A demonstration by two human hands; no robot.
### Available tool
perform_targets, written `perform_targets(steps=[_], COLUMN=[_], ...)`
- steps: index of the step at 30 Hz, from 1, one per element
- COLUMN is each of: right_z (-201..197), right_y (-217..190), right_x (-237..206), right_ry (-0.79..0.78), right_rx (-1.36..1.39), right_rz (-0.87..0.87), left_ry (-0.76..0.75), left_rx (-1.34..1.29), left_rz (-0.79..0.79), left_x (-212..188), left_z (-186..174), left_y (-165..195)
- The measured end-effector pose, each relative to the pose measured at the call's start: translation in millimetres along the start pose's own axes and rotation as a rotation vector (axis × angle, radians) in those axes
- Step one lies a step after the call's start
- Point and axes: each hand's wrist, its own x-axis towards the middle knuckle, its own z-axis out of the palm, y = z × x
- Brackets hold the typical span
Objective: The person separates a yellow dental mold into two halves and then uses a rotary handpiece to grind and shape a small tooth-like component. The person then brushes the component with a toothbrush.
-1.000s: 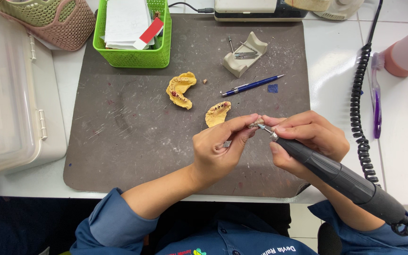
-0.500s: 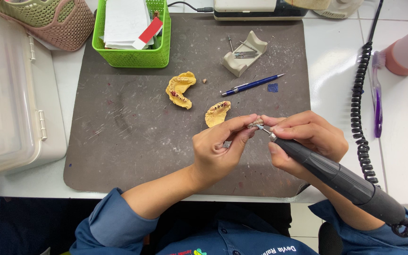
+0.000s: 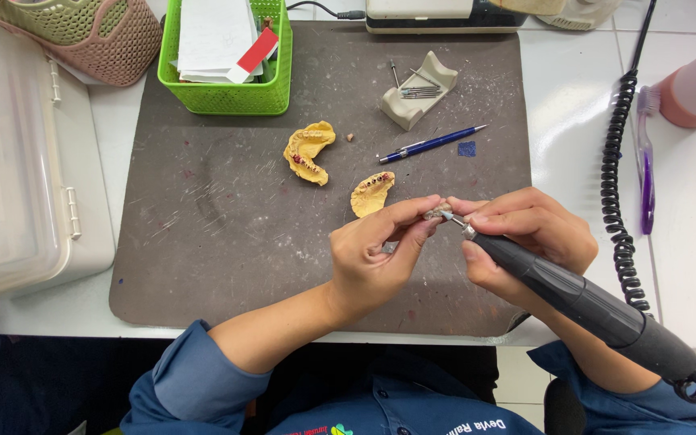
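- The left hand [image 3: 376, 258] pinches a small grey workpiece [image 3: 437, 213] between thumb and fingertips, holding it just above the dark work mat [image 3: 227, 234].
- The right hand [image 3: 525, 238] wraps its fingers shut around a black rotary handpiece [image 3: 582, 302], whose metal tip meets the workpiece; the tool's body runs back past the wrist to a coiled black cord [image 3: 618, 185].
- Just beyond the left fingers lies a small yellow dental cast [image 3: 372, 193], and farther off a larger yellow cast [image 3: 309, 151].
- A blue pen [image 3: 431, 144] lies near a grey bur holder [image 3: 418, 101].
- At the far edge stand a green basket [image 3: 227, 97] of papers and a pale machine [image 3: 441, 14].
- A clear plastic box [image 3: 18, 161] sits left of the mat.
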Motion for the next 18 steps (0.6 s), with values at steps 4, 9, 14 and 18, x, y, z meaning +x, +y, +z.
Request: perform_targets(steps=[4, 9, 14, 18], right_z=[-0.4, -0.1, -2.1, -0.3], right_y=[-1.8, -0.7, 1.1, 1.8], right_x=[-1.6, -2.9, -2.8, -2.6], right_ry=[0.000, 0.005, -0.016, -0.004], right_rx=[0.019, 0.069, 0.065, 0.083], right_rz=[0.028, 0.062, 0.058, 0.049], left_ry=[-0.008, -0.009, 0.000, -0.003], left_rx=[-0.015, -0.038, -0.053, -0.037], left_rz=[-0.004, 0.001, -0.013, -0.011], left_x=[-0.3, -0.3, -0.5, -1.1], left_z=[0.0, 0.1, 2.1, 0.6], left_y=[0.1, -0.4, -1.1, -0.9])
